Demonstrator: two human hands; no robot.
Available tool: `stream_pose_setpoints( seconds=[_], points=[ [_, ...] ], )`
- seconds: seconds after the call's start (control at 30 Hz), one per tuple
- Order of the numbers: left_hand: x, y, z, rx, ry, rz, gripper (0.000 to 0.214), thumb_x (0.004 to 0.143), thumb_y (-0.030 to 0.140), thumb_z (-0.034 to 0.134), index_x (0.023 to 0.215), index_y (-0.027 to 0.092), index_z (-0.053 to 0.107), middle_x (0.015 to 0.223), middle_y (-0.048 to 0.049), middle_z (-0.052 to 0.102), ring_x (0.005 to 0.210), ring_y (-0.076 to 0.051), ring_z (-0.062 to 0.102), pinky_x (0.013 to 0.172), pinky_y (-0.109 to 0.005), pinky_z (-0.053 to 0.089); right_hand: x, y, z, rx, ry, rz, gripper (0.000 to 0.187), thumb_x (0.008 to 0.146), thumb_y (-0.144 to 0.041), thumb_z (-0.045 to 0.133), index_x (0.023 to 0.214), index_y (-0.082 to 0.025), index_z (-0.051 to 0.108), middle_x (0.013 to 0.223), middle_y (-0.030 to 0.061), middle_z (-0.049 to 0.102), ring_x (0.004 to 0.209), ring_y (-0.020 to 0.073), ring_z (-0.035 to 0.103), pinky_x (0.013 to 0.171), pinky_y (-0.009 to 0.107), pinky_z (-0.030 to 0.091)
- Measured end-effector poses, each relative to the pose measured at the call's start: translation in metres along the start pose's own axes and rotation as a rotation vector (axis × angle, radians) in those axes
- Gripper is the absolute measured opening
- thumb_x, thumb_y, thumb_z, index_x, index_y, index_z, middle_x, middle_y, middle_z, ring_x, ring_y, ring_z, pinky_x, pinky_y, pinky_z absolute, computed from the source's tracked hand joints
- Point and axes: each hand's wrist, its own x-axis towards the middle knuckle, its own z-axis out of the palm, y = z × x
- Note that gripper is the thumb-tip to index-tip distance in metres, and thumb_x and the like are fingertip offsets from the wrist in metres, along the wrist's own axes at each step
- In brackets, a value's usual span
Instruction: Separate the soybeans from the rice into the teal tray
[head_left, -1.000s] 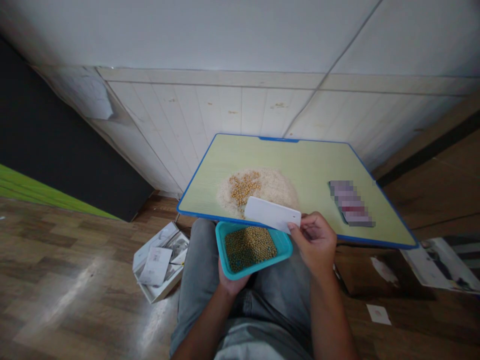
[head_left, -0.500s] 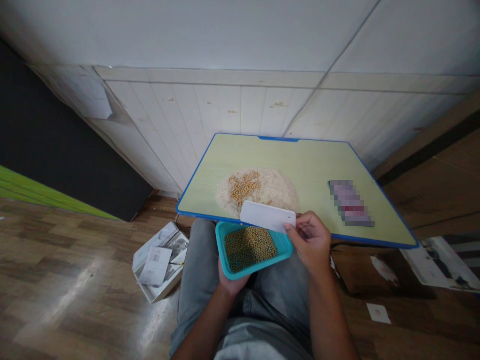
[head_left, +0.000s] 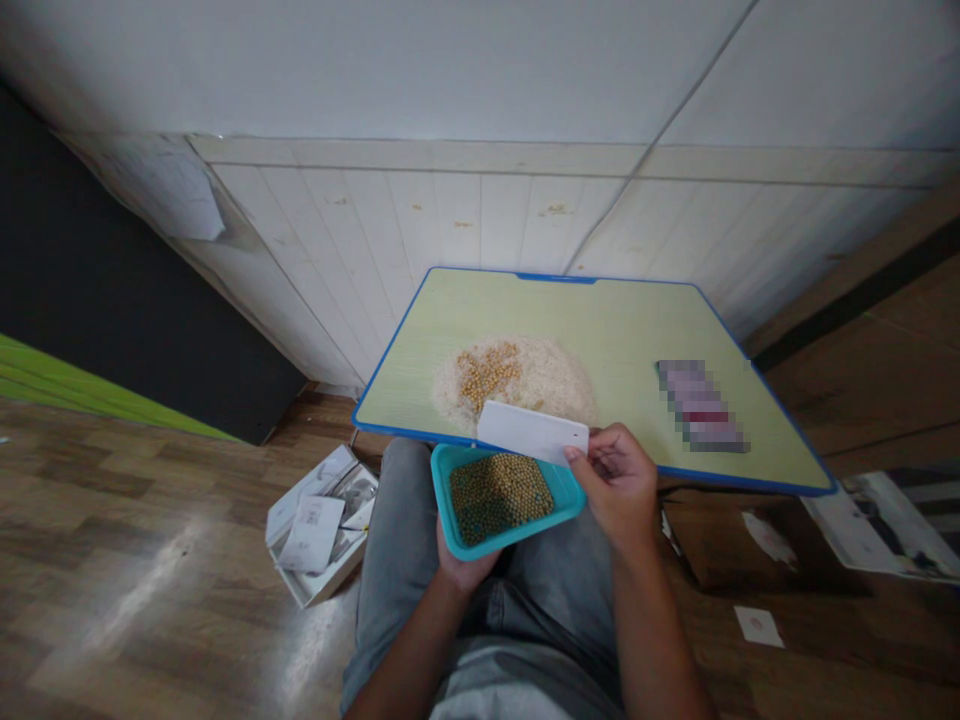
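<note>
My left hand is under a teal tray full of yellow-green beans, holding it against the near edge of a small green table with a blue rim. My right hand pinches a white plastic card by its right end, the card lying over the table's near edge just above the tray. Behind the card a flat heap of white rice lies on the table, with a patch of yellow beans on its left part.
A blurred flat packet lies on the table's right side. An open white box with papers sits on the wooden floor to the left of my leg. Papers and a cardboard box lie on the right. A white panelled wall stands behind.
My right hand and the white card have shifted a little to the left and slightly away from me along the table's near edge. The tray has stayed in place.
</note>
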Motion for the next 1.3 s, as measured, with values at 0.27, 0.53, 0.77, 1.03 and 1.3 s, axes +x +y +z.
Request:
stream_pose_setpoints(
  seconds=[0.27, 0.53, 0.77, 1.03, 1.3],
  points=[
    [-0.001, -0.004, 0.000, -0.083, 0.133, -0.008, 0.050, 0.117, 0.053, 0.046, 0.132, 0.028, 0.086, 0.147, -0.0081, 0.090, 0.174, -0.039, 0.055, 0.143, -0.068, 0.046, 0.004, -0.003, -0.008, -0.058, 0.190, 0.012, 0.040, 0.089, -0.050, 0.098, 0.088, -0.028, 0.065, 0.070, -0.0036, 0.069, 0.056, 0.0151, 0.057, 0.051, 0.024, 0.043],
    [-0.005, 0.000, 0.009, -0.008, 0.028, -0.012, 0.043, 0.112, 0.052, 0.059, 0.136, 0.028, 0.085, 0.153, -0.0093, 0.088, 0.174, -0.046, 0.053, 0.143, -0.072, 0.043, 0.005, -0.018, -0.014, -0.142, 0.063, -0.034, 0.027, 0.089, -0.036, 0.095, 0.088, -0.027, 0.069, 0.065, -0.0041, 0.068, 0.052, 0.0143, 0.059, 0.049, 0.023, 0.046],
    [-0.011, -0.001, 0.022, 0.001, 0.153, 0.012, 0.036, 0.105, 0.056, 0.073, 0.129, 0.033, 0.085, 0.142, -0.0085, 0.092, 0.165, -0.047, 0.064, 0.132, -0.073, 0.060, 0.003, -0.030, -0.022, -0.355, 0.020, -0.147, 0.014, 0.092, -0.026, 0.085, 0.105, -0.026, 0.082, 0.085, 0.0002, 0.086, 0.070, 0.0181, 0.081, 0.066, 0.026, 0.069],
    [0.001, -0.007, -0.005, 0.149, 0.098, 0.082, 0.042, 0.092, 0.063, 0.086, 0.120, 0.032, 0.087, 0.142, -0.0084, 0.093, 0.165, -0.051, 0.062, 0.135, -0.074, 0.055, 0.002, -0.039, -0.032, -0.472, -0.117, -0.177, 0.046, 0.098, -0.023, 0.079, 0.142, -0.031, 0.090, 0.093, 0.0001, 0.092, 0.068, 0.0182, 0.082, 0.071, 0.030, 0.076],
    [0.008, -0.009, -0.026, 0.154, 0.072, 0.097, 0.052, 0.082, 0.072, 0.093, 0.115, 0.032, 0.088, 0.135, -0.0065, 0.095, 0.164, -0.052, 0.062, 0.131, -0.069, 0.059, 0.003, -0.028, -0.034, -0.340, 0.141, -0.077, 0.044, 0.099, -0.032, 0.087, 0.142, -0.024, 0.090, 0.104, 0.0066, 0.094, 0.086, 0.0237, 0.090, 0.081, 0.032, 0.075]
  ],
)
